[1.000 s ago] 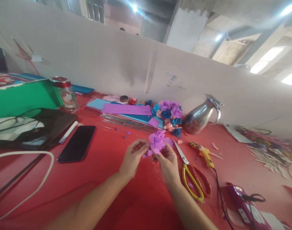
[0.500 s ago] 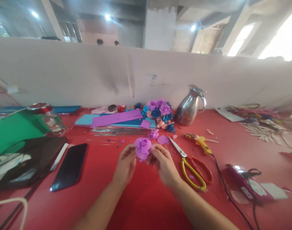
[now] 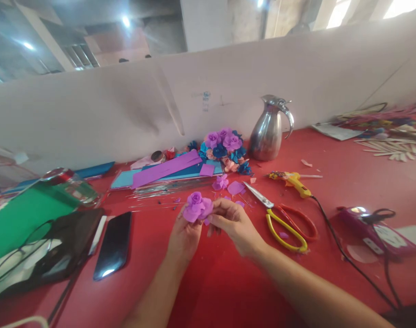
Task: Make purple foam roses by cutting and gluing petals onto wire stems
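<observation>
A purple paper flower [image 3: 196, 207] is held up over the red table [image 3: 225, 282]. My left hand [image 3: 185, 234] grips it from below and the left, its fingertips partly hidden behind the petals. My right hand [image 3: 233, 223] pinches a petal at the flower's right edge. Just beyond the hands lie another small purple flower [image 3: 220, 182] and a loose purple petal [image 3: 235, 187]. Scissors with yellow and red handles [image 3: 270, 205] rest open to the right.
Behind are a bunch of paper flowers [image 3: 225, 148], purple paper strips [image 3: 167, 168] and a metal jug [image 3: 267, 132]. A yellow glue gun [image 3: 296, 183] and its cord lie right. At left are a phone [image 3: 114, 246], a dark bag [image 3: 71, 241] and a glass jar [image 3: 74, 189].
The view has tilted and shifted. The flower has turned, its centre now facing more upward, and my right hand sits at its right edge. Both hands still hold it.
</observation>
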The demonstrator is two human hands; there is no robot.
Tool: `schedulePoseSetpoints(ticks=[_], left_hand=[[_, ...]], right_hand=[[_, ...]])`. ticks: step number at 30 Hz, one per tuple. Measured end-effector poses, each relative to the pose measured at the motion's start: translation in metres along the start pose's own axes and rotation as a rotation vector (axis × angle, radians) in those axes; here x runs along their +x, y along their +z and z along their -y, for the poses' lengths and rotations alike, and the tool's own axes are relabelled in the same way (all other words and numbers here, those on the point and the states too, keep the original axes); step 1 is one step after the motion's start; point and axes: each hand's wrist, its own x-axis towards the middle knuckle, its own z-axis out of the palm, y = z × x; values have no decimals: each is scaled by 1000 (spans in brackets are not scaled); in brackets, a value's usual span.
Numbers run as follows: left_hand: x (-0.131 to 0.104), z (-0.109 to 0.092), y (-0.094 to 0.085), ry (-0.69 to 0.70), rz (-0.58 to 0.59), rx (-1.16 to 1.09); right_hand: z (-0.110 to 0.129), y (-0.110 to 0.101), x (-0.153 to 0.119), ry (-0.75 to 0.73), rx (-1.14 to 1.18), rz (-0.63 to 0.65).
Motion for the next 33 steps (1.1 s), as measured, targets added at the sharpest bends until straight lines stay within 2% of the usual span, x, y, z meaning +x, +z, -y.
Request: schedulePoseSetpoints(ticks=[5, 13, 21, 33], left_hand=[[0, 1, -2, 48, -30, 14], [1, 1, -5, 76, 22, 20], [3, 2, -6, 154, -34, -30], [3, 5, -5, 13, -130, -104]], right_hand=[[-1, -1, 1, 45, 16, -27], [-3, -4, 3, 110, 120, -41], [-10, -3, 4, 159, 88, -182], [-14, 1, 2, 209, -7, -150]])
